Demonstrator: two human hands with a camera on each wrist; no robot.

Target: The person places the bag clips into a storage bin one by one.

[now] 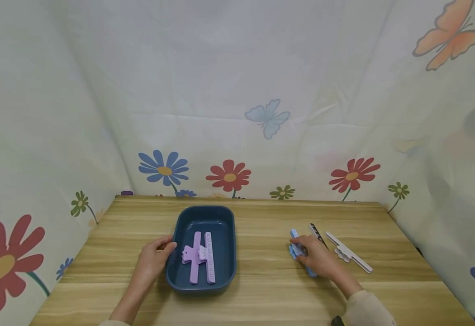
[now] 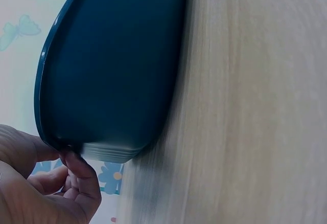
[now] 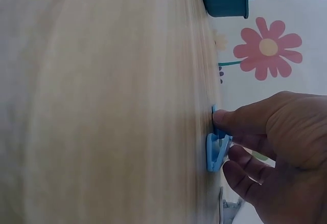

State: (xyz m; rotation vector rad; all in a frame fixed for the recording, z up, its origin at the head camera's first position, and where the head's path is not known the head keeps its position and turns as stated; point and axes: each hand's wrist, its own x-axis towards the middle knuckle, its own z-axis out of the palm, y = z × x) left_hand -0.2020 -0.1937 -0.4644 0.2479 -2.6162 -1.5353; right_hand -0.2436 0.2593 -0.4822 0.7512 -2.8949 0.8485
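A dark blue rectangular tray [image 1: 230, 235] stands on the left part of the table, with a purple bag clip [image 1: 195, 271] and a paler lilac bag clip [image 1: 210, 267] lying side by side in it. My left hand [image 1: 153, 260] pinches the tray's left rim; the left wrist view shows thumb and fingers [image 2: 84, 175] at its edge. To the right, my right hand [image 1: 318, 257] holds a light blue bag clip [image 1: 311, 272] between thumb and fingers, close over the table. In the right wrist view, the clip's scalloped handle [image 3: 212, 155] shows below the thumb.
Beyond the right hand lies a black-and-white patterned clip [image 1: 316, 233], partly hidden by it. A white clip [image 1: 359, 260] lies further right. The wooden table [image 1: 262, 253] ends at a white curtain [image 1: 205, 90] printed with flowers and butterflies.
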